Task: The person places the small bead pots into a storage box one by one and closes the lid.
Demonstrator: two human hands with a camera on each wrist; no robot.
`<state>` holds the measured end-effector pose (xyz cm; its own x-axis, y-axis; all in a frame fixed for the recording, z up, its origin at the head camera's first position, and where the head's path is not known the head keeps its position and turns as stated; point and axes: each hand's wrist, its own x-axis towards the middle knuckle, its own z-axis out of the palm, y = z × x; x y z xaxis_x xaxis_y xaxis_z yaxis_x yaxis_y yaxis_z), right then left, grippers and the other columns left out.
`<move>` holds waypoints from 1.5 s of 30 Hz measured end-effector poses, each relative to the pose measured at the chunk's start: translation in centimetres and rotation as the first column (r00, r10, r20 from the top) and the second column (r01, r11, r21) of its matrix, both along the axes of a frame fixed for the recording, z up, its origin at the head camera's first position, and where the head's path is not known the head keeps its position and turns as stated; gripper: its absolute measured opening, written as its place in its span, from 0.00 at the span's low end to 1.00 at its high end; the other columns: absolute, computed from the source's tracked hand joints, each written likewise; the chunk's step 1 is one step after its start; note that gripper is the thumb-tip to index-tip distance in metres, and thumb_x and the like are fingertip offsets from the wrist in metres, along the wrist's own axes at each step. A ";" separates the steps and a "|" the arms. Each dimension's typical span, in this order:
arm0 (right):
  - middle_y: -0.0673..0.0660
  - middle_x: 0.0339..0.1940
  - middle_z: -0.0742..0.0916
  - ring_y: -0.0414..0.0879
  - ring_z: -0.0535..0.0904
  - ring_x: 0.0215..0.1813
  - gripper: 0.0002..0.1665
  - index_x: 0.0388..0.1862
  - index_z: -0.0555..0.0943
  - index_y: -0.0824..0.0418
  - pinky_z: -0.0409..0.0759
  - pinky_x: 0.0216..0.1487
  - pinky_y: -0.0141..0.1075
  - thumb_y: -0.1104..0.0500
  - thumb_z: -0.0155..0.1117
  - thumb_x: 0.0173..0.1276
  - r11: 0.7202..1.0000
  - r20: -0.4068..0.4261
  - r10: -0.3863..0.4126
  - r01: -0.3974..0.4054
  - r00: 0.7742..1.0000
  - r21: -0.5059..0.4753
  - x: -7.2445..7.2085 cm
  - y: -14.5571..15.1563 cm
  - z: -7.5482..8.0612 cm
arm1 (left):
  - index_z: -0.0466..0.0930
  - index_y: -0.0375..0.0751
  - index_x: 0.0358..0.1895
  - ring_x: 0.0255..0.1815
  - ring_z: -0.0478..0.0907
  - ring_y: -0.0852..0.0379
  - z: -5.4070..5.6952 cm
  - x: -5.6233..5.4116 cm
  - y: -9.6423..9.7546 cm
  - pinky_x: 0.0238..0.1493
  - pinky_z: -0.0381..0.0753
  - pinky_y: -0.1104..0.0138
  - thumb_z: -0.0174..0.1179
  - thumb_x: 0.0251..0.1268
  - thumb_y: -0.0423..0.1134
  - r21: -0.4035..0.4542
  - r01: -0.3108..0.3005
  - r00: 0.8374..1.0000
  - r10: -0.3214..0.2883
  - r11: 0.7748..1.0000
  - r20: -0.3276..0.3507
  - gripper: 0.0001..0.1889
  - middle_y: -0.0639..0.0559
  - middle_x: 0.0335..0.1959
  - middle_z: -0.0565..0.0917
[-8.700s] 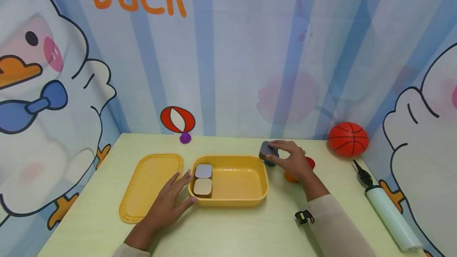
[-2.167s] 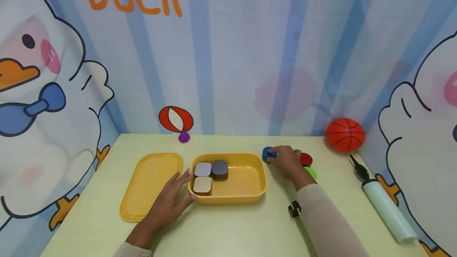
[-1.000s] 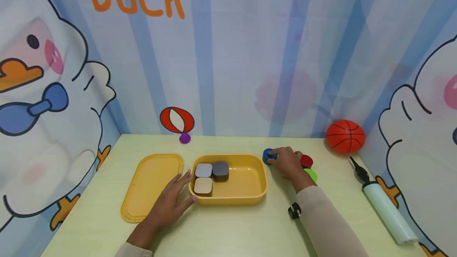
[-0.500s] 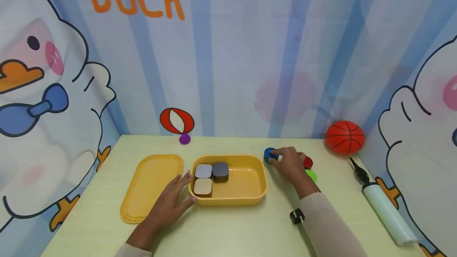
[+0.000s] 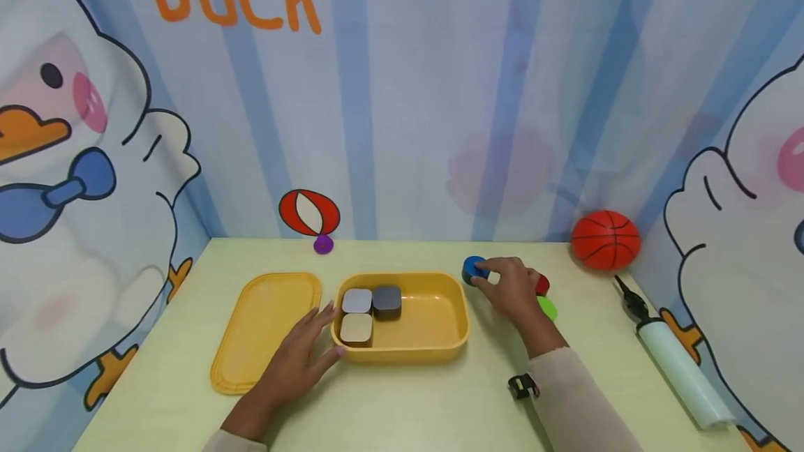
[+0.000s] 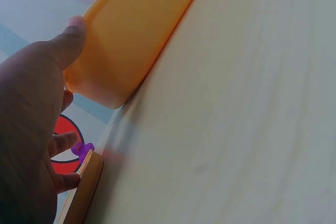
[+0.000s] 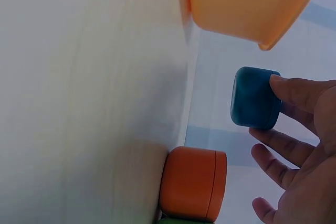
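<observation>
A small blue lidded pot [image 5: 472, 270] is pinched between the thumb and fingertips of my right hand [image 5: 511, 291]. The right wrist view shows this blue pot [image 7: 254, 98] held off the table, beside the yellow box's right end. My left hand [image 5: 295, 361] lies spread at the left end of the yellow box [image 5: 408, 356], thumb against its wall. Inside the box, a light grey pot [image 5: 357, 300], a beige pot [image 5: 356, 328] and a dark grey pot [image 5: 386, 300] stand grouped at the left. An orange pot [image 7: 189, 184] stands below my right hand.
A red pot [image 5: 543, 284] and a green pot [image 5: 548, 308] sit partly behind my right hand. The yellow lid [image 5: 266, 333] lies left of the box. A basketball-patterned ball [image 5: 606, 240], a pale green cylinder with black nozzle [image 5: 685, 372] and a purple figure [image 5: 323, 244] are farther out.
The dark grey pot went from my right hand into the box. My right hand then reached the blue pot and has raised it slightly. My left hand stays put.
</observation>
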<state>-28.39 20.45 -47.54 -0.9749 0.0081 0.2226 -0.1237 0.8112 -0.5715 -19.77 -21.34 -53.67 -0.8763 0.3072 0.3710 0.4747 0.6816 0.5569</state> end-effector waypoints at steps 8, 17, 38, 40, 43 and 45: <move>0.64 0.68 0.89 0.64 0.77 0.73 0.23 0.67 0.89 0.58 0.65 0.68 0.67 0.53 0.75 0.77 1.000 -0.035 0.015 -0.016 0.999 -0.022 1.0 -0.5 0.3 | 0.72 0.47 0.82 0.85 0.65 0.28 0.3 -0.1 0.1 0.79 0.70 0.31 0.70 0.77 0.50 -0.010 0.002 1.000 -0.001 1.000 0.013 0.35 0.47 0.85 0.71; 0.65 0.70 0.87 0.65 0.76 0.74 0.25 0.67 0.88 0.59 0.64 0.70 0.67 0.53 0.76 0.75 0.998 -0.134 -0.044 0.039 0.990 -0.039 1.7 -0.8 0.8 | 0.72 0.48 0.82 0.85 0.65 0.28 0.3 -0.2 0.1 0.79 0.69 0.30 0.70 0.77 0.51 -0.003 0.000 0.999 0.001 1.000 0.035 0.35 0.47 0.85 0.71; 0.62 0.61 0.92 0.53 0.90 0.52 0.27 0.67 0.86 0.65 0.92 0.55 0.49 0.56 0.78 0.74 0.894 -0.062 0.411 -0.415 0.910 -0.172 4.2 -6.1 1.7 | 0.72 0.45 0.82 0.83 0.68 0.26 -0.1 -0.2 0.0 0.78 0.70 0.30 0.71 0.76 0.47 0.006 0.004 1.000 -0.004 1.000 -0.002 0.35 0.46 0.83 0.74; 0.63 0.59 0.92 0.51 0.90 0.50 0.27 0.67 0.86 0.66 0.92 0.55 0.50 0.56 0.78 0.74 0.872 -0.035 0.459 -0.458 0.888 -0.171 4.2 -6.6 1.7 | 0.72 0.45 0.82 0.83 0.69 0.26 0.0 -0.3 0.0 0.78 0.70 0.30 0.71 0.76 0.47 0.006 0.006 1.000 -0.006 1.000 -0.015 0.35 0.46 0.83 0.75; 0.64 0.59 0.92 0.51 0.91 0.49 0.27 0.66 0.86 0.67 0.92 0.55 0.51 0.56 0.78 0.74 0.848 -0.007 0.512 -0.507 0.859 -0.154 4.1 -7.1 1.8 | 0.72 0.45 0.82 0.82 0.69 0.27 0.0 -0.4 0.0 0.78 0.70 0.30 0.71 0.76 0.47 0.000 0.008 1.000 -0.008 1.000 -0.014 0.35 0.46 0.82 0.75; 0.63 0.59 0.92 0.50 0.91 0.49 0.26 0.65 0.87 0.67 0.93 0.55 0.50 0.57 0.78 0.73 0.838 0.015 0.533 -0.526 0.846 -0.144 3.8 -7.5 1.7 | 0.72 0.45 0.82 0.82 0.70 0.27 0.0 -0.5 -0.1 0.78 0.70 0.30 0.71 0.75 0.47 -0.003 0.007 1.000 -0.007 1.000 -0.009 0.36 0.45 0.82 0.75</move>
<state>-24.55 12.99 -45.82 -0.8489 -0.4873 0.2048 -0.4802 0.5487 -0.6844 -20.24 -21.43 -53.63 -0.8709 0.3144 0.3778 0.4844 0.6796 0.5509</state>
